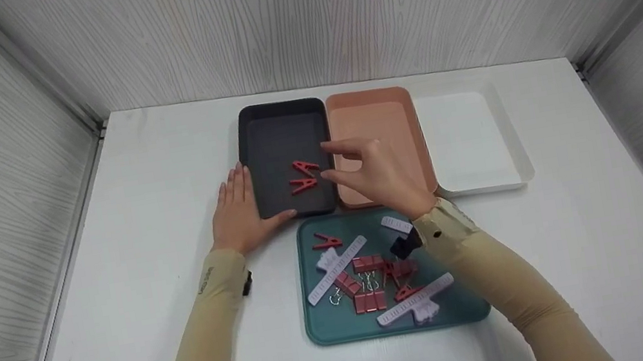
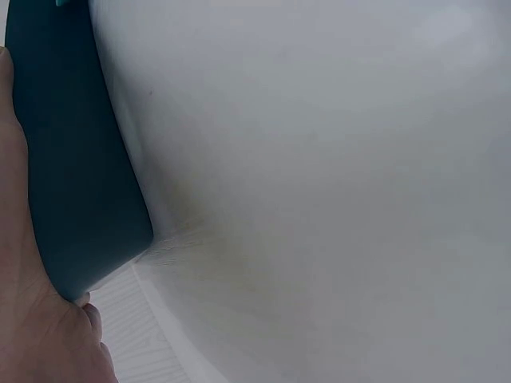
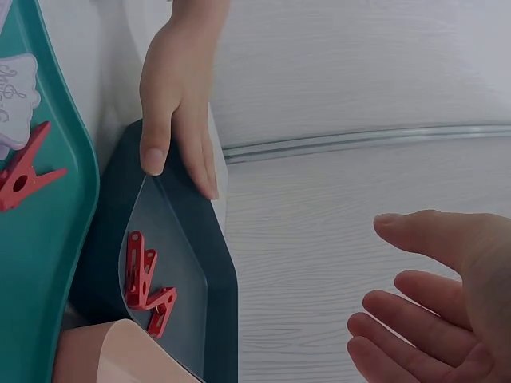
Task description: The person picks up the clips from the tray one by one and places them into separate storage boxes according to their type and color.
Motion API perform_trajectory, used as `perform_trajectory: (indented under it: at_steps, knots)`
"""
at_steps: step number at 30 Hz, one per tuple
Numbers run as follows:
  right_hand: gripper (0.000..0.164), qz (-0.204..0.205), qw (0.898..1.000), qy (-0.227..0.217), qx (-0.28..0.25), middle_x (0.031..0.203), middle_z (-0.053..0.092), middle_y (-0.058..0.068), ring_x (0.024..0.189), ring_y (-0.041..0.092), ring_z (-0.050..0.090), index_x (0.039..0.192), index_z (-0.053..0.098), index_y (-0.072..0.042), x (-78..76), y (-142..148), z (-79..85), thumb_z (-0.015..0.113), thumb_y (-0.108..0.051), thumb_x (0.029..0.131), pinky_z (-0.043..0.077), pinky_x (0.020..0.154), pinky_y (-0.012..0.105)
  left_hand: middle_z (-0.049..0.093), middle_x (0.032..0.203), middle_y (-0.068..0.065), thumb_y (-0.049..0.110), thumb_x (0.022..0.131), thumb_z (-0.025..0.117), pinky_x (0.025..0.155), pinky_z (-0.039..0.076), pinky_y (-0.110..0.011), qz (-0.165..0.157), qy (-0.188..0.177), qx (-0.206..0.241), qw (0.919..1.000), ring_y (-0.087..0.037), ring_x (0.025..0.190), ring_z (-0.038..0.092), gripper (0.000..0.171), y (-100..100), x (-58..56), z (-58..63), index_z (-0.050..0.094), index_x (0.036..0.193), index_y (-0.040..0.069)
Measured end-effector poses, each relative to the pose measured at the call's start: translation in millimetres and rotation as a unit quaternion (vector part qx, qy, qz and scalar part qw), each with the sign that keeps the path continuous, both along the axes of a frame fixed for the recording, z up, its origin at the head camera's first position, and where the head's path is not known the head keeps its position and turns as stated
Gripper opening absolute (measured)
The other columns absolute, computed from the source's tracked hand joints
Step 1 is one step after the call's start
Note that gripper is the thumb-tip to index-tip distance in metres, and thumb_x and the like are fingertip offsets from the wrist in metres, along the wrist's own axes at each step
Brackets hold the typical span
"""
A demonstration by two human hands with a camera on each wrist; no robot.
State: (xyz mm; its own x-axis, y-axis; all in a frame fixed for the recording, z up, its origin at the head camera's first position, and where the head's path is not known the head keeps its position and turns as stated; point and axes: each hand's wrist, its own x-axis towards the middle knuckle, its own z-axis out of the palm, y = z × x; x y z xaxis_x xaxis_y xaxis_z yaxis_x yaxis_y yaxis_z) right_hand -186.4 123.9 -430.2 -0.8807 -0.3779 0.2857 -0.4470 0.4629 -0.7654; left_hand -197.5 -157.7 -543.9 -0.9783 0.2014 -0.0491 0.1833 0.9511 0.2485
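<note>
My left hand [image 1: 239,214] lies with straight fingers along the left side of the black tray [image 1: 258,112], its thumb at the tray's near edge. Two red clothespins [image 1: 304,185] lie inside that tray. Above the border between the black tray and the peach tray [image 1: 370,97], my right hand [image 1: 379,174] hovers with thumb and fingers spread apart, nothing between them. In the right wrist view, the right hand [image 3: 435,299] shows an empty palm. A green tray [image 1: 333,329] nearer my body carries red binder clips [image 1: 370,302], lilac ruler-like clips [image 1: 416,300] and more red clothespins [image 1: 327,241].
To the right of the peach tray stands a white tray [image 1: 468,136]. The three trays form a row, with the green tray in front. Wood-grain panels [image 1: 333,15] close off the back and both sides of the white table [image 1: 160,155]. My right forearm covers the green tray's right side.
</note>
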Motion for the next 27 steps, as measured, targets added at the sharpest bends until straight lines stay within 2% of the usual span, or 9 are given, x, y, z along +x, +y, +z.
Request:
perform_trajectory:
  at_steps: [7,15,22,27]
  knots:
    - [0.049,-0.004,1.0,0.0,0.007,0.135,0.064,0.009,0.125,0.022,0.06,0.136,0.065,-0.003,9.0,1,0.0,0.079,-0.019,0.092,0.047,0.106,0.035,-0.001,0.168,-0.018,0.094,0.078,0.041,0.123,-0.007,-0.038,-0.001,0.005,0.004,1.0,-0.028,0.154,-0.005,0.134,0,0.6,2.0,0.0,0.16,-0.003]
    - [0.045,0.008,1.0,-0.005,-0.014,0.133,0.066,0.012,0.124,0.024,0.06,0.133,0.068,-0.003,17.0,1,-9.5,0.08,-0.015,0.091,0.05,0.104,0.037,0.0,0.168,-0.018,0.095,0.078,0.039,0.123,-0.005,-0.039,-0.001,0.007,-0.002,1.0,-0.028,0.154,-0.004,0.134,0,0.4,0.5,0.001,0.16,-0.003]
    - [0.046,0.008,1.0,-0.006,0.02,0.132,0.066,0.01,0.123,0.023,0.061,0.134,0.067,-0.005,25.0,2,-19.4,0.079,-0.018,0.091,0.05,0.103,0.034,0.0,0.168,-0.019,0.095,0.078,0.039,0.123,-0.007,-0.038,0.0,0.009,-0.014,0.9999,-0.028,0.155,-0.004,0.134,0,-0.2,0.1,0.001,0.16,-0.004]
    - [0.044,0.014,1.0,-0.013,0.025,0.131,0.067,0.01,0.121,0.022,0.062,0.133,0.068,-0.005,29.3,3,-26.4,0.079,-0.016,0.092,0.05,0.103,0.034,0.0,0.168,-0.019,0.095,0.077,0.039,0.122,-0.007,-0.038,0.001,0.009,-0.01,0.9999,-0.028,0.154,-0.003,0.135,0,-0.2,-0.5,0.001,0.16,-0.004]
